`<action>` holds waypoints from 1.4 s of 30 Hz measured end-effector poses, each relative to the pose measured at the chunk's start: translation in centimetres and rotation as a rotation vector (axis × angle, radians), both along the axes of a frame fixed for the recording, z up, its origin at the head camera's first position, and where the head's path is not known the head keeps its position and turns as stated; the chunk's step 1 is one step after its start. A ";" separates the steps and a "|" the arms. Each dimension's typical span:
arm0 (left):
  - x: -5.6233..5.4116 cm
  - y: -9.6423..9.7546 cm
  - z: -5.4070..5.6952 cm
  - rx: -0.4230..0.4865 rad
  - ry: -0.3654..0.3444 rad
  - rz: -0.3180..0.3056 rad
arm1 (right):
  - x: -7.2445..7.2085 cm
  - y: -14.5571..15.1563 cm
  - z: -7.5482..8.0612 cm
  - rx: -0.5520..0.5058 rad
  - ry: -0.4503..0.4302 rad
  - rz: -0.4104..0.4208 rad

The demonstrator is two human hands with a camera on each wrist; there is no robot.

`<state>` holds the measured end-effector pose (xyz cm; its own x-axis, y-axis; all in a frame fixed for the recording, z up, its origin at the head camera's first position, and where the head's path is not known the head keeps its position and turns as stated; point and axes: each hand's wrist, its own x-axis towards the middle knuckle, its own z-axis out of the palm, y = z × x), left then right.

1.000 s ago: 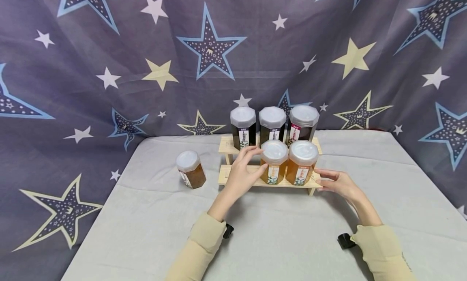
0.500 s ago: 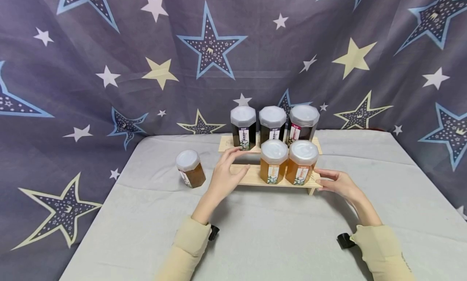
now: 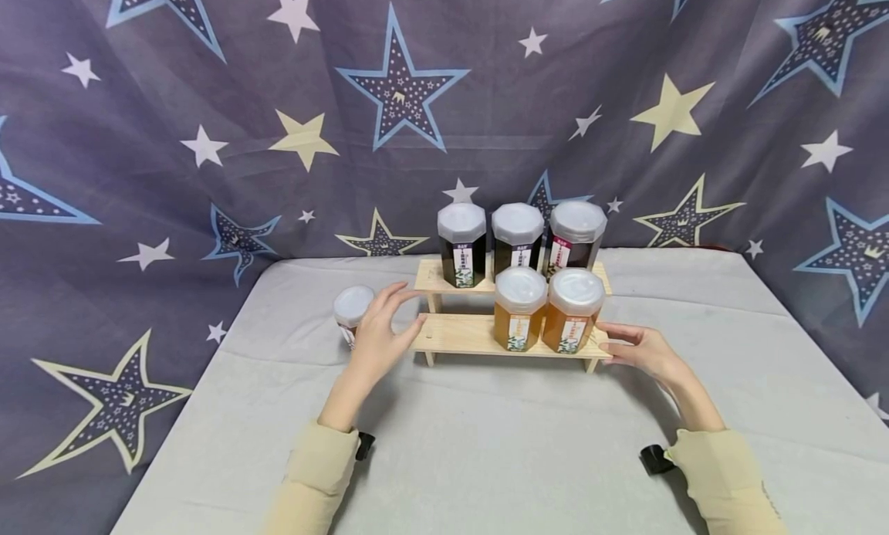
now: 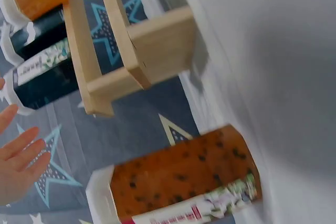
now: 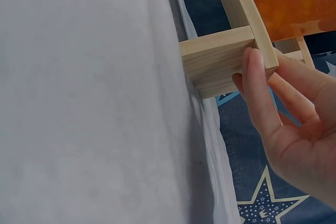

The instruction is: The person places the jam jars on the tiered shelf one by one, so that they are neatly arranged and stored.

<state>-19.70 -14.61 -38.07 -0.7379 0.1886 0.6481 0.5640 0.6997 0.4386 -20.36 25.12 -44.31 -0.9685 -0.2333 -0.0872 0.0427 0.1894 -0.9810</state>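
A two-step wooden rack [image 3: 458, 333] stands on the cloth, with dark jars [image 3: 464, 257] on its upper step. Two amber jars [image 3: 519, 319] sit on the lower step, toward the right. My right hand [image 3: 642, 351] pinches the right end of the lower step between thumb and fingers, as the right wrist view shows of the hand [image 5: 294, 114]. Left of the rack, a brown jar [image 4: 184, 174] with dark specks and a white lid stands on the cloth. My left hand [image 3: 380, 330], fingers loosely bent and holding nothing, partly hides this jar [image 3: 352, 305] in the head view.
A grey cloth [image 3: 500, 442] covers the table. Behind it hangs a dark star-patterned curtain [image 3: 486, 118]. The left part of the lower step [image 3: 444, 334] is bare wood.
My left hand has moved left, away from the amber jar, past the rack's left end to the brown jar. The right hand stays at the rack's end.
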 end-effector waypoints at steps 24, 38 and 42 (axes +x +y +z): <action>-0.4 -6.0 -1.2 -0.099 -0.132 0.130 | -0.1 0.1 -0.4 0.001 0.005 -0.010; -1.8 -8.1 -2.6 -0.119 -0.331 0.171 | -0.4 0.2 -0.8 -0.018 0.007 -0.012; -2.1 -8.3 -2.8 -0.066 -0.356 0.156 | -0.4 0.2 -0.8 -0.011 0.013 -0.011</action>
